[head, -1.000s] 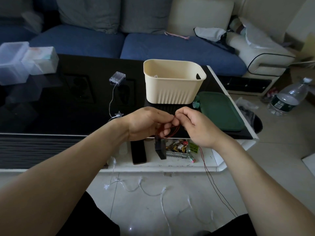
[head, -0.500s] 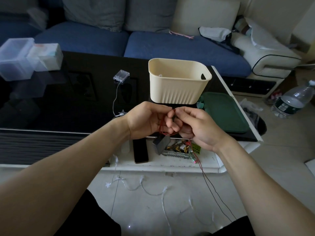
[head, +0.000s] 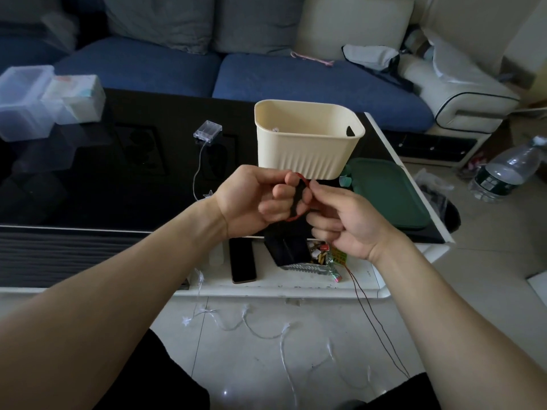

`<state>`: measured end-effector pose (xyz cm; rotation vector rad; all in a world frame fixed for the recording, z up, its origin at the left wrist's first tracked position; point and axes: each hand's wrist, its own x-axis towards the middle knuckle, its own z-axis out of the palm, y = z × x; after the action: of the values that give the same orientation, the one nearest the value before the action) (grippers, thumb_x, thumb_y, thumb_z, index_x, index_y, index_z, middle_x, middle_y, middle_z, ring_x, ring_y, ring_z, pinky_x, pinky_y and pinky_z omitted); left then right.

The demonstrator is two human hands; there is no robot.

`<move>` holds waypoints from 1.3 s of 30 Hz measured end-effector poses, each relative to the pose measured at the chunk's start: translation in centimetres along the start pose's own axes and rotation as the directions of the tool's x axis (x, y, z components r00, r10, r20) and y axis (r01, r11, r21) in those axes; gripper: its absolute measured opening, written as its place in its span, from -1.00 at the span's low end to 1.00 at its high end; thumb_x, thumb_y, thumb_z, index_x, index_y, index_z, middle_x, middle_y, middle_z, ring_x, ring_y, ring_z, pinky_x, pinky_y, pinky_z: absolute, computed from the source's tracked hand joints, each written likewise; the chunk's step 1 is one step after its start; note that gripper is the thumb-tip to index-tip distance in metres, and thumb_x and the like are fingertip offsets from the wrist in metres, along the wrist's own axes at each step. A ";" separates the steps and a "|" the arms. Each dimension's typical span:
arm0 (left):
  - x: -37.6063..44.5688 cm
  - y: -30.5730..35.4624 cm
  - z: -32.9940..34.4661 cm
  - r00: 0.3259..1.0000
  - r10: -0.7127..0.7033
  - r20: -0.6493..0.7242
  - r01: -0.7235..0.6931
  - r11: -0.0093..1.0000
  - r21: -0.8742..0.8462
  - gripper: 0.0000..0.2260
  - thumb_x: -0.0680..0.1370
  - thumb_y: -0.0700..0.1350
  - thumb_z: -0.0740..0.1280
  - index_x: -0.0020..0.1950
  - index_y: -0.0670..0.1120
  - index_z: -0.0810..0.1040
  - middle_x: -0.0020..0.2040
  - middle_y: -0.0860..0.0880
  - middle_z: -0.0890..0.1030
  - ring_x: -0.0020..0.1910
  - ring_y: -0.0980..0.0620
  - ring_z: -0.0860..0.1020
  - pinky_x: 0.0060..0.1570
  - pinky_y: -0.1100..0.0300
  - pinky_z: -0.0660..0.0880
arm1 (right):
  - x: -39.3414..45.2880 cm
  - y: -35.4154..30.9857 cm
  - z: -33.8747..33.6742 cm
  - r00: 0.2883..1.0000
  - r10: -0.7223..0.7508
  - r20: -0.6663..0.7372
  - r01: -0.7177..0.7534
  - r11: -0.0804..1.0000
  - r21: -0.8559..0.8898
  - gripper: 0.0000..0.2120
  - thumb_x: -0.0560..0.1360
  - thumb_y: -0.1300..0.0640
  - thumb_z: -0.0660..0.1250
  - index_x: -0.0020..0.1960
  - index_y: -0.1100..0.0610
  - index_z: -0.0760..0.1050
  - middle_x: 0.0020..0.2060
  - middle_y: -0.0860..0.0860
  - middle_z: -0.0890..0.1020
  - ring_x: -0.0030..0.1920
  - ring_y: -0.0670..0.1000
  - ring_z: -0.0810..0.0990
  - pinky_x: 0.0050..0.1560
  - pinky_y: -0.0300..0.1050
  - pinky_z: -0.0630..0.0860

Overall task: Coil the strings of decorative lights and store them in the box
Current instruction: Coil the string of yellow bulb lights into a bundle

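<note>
My left hand [head: 254, 199] is closed around a small coil of red light string [head: 299, 216], with loops wrapped over its fingers. My right hand [head: 344, 223] pinches the same red wire beside it; the free end [head: 373, 318] trails down past the table edge toward my lap. A black battery pack [head: 288, 251] hangs below my hands. The cream ribbed box [head: 305, 152] stands open on the black table just beyond my hands. A second clear string with star lights [head: 260, 332] runs from a clear battery case [head: 207, 131] on the table down to the floor.
A green lid [head: 390, 193] lies right of the box. A phone [head: 242, 261] and snack packets [head: 322, 261] lie on the white lower shelf. Clear plastic containers [head: 44, 99] sit at the table's far left. A water bottle [head: 503, 173] stands on the floor at right; a blue sofa behind.
Both hands have risen a little toward the box. The red loops on my left fingers have grown, and the black battery pack has swung up closer under my hands.
</note>
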<state>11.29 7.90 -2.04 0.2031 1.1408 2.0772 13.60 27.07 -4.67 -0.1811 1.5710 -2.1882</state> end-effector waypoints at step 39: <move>0.2 -1.5 -1.3 0.952 -0.292 -0.090 0.295 0.800 0.522 -0.75 0.65 -0.17 0.05 -0.08 -0.23 0.46 -0.31 -0.18 0.59 -0.64 0.10 0.27 -0.42 0.18 0.05 | -1.1 0.9 0.8 0.889 -0.440 -0.123 0.146 0.529 -0.836 -0.85 0.42 -0.03 0.55 -0.20 0.05 0.70 -0.34 -0.09 0.71 -0.29 -0.13 0.67 -0.23 -0.24 0.55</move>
<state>11.30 7.66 -4.03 0.2637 1.6251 1.4520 15.15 26.63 -5.05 -0.4089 2.8636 -1.5427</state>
